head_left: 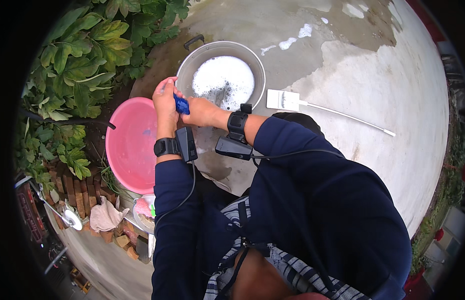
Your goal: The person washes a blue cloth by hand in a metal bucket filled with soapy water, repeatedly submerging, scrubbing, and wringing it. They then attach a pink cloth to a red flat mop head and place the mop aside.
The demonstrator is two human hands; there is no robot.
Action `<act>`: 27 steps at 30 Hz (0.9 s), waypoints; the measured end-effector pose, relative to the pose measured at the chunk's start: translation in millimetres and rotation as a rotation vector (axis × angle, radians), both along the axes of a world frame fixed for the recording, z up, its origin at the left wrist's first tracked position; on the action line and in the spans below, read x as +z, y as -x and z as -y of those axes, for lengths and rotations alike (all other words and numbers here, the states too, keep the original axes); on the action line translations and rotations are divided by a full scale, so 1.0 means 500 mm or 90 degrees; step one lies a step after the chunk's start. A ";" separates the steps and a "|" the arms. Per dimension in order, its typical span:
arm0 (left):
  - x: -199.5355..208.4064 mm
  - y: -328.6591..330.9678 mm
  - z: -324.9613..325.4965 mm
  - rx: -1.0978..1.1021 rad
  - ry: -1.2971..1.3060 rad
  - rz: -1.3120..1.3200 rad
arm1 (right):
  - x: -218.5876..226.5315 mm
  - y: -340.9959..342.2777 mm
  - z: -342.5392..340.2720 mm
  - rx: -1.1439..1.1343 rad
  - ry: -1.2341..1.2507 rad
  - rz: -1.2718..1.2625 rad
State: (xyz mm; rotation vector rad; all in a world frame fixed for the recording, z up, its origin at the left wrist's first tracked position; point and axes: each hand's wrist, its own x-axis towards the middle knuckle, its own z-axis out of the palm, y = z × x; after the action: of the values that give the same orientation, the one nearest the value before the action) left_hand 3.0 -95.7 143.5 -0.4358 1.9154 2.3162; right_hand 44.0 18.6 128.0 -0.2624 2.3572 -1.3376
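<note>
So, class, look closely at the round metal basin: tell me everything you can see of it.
The metal basin is round and silvery grey, with a dark, curved handle on its far left side. It stands upright on the concrete ground, holding white foam with a greyish, thinner patch toward the near side. The left hand and right hand show at its near left edge; whether either touches the basin cannot be told.

The bare left hand (166, 100) points forward, fingers bent inward, its forearm (167, 128) nearly straight ahead. The bare right hand (200, 112) is curled close beside it, back upward, fingertips hidden, its arm slanting leftward across the body. Long navy-blue fabric sleeves (292, 140) end short of both wrists.
</note>
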 end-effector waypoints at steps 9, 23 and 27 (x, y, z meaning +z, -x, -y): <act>-0.122 -0.003 -0.011 0.170 0.078 0.079 | -0.043 -0.026 -0.005 -0.059 -0.197 -0.122; 0.038 -0.069 -0.006 -0.280 0.535 -0.159 | 0.089 -0.038 -0.047 0.121 0.273 0.417; 0.121 -0.098 0.024 -0.531 0.257 -0.046 | 0.134 -0.058 -0.082 0.207 0.475 0.649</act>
State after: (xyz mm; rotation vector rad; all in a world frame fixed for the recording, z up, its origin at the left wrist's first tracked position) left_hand 52.1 -107.5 203.9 0.3751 2.0424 1.4358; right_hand 72.8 59.7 195.2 -0.1091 0.9090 -1.5925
